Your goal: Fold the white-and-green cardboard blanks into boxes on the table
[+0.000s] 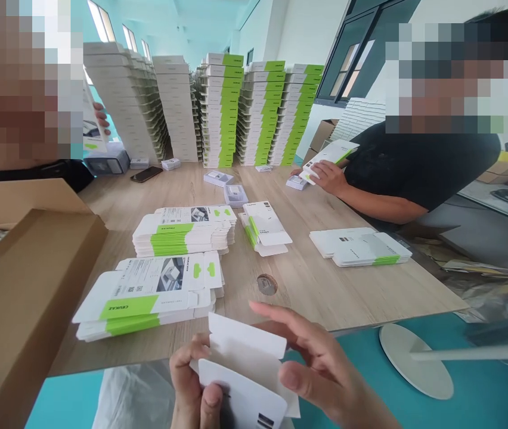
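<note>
A white flat carton blank (242, 363) with its flaps partly folded is held low at the bottom middle, over the near table edge. My left hand (194, 387) pinches its lower left corner, thumb on the front face. My right hand (321, 366) grips its right side, thumb pressed on the card and fingers stretched behind the upper flap. Just beyond lie two stacks of flat white-and-green carton blanks (146, 301) (185, 229) on the wooden table (325, 286).
An open brown cardboard box (25, 286) stands at the left. Tall stacks of finished boxes (236, 110) line the far side. A person in black at the right holds a carton (330, 156); another person's hand (101, 116) shows at the left. More blanks (361, 245) (265, 229), a phone (145, 174).
</note>
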Motion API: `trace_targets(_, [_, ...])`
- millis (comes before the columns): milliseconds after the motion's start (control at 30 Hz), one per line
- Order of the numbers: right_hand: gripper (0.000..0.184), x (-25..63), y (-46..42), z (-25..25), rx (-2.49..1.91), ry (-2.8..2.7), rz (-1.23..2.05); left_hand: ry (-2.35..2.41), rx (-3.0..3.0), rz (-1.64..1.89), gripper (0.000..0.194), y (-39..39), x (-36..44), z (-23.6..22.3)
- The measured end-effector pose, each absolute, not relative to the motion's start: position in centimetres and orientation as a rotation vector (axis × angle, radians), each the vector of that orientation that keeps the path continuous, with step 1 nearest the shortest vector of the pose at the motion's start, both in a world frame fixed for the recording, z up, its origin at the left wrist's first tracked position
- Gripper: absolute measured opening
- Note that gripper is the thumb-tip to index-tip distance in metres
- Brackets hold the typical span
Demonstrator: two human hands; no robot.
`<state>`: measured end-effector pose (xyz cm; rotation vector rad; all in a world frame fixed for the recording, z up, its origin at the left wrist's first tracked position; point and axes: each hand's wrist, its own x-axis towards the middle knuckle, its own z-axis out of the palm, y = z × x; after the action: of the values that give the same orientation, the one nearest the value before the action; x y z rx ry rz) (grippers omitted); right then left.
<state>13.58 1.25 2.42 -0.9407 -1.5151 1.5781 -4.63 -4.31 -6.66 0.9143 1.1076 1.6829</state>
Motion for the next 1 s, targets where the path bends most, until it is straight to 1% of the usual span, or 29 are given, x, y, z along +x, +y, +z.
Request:
trace_targets(100, [0.048,13.8,1.8,3.1,-0.984,-1.841,1.473,1.018,0.902,1.720,0.039,-5.3,-3.9,-6.8])
trace_targets(167, [0.041,13.6,2.0,3.0,-0.962,-1.963,1.382,1.069,0.855,1.693,0.038,-6.0,-3.6,-6.8])
trace_targets(233, [0.044,13.4,2.1,2.7,-0.847,-2.074,1.275,1.151,0.830,1.703,0.037,-6.7,-3.4,-6.5])
trace_targets(367, [0.060,14.0,2.5,2.7,-0.701,-2.280,1.124,1.167,0.906,1.734,0.030,-7.5,-3.2,-5.9])
trace_targets(433, [0.059,14.5,2.7,2.9,-0.709,-2.367,1.074,1.143,0.968,1.709,0.027,-7.5,-3.2,-5.9])
trace_targets(567, [0.045,15.5,3.0,2.7,-0.698,-2.508,0.950,1.108,1.136,1.730,0.020,-7.2,-3.4,-6.3])
trace_targets(667, [0.050,15.8,2.9,2.4,-0.673,-2.611,0.783,1.082,1.235,1.809,0.015,-6.9,-3.5,-6.7])
trace_targets(767, [0.055,15.6,2.5,3.2,-0.671,-2.722,0.678,1.071,1.284,1.774,0.016,-7.0,-3.5,-6.8])
trace_targets(833, [0.061,15.5,2.4,4.5,-0.621,-2.839,0.726,1.050,1.331,1.726,0.018,-7.3,-3.5,-6.8])
trace_targets(900, [0.068,15.4,2.7,5.7,-0.543,-2.929,0.924,1.020,1.410,1.675,0.022,-7.4,-3.6,-6.7])
trace_targets(933, [0.067,15.5,3.1,6.1,-0.509,-2.933,1.081,1.013,1.453,1.653,0.023,-7.4,-3.7,-6.8])
trace_targets(1000, [0.056,15.7,4.2,6.4,-0.481,-2.827,1.449,1.024,1.538,1.623,0.024,-7.2,-4.2,-7.0])
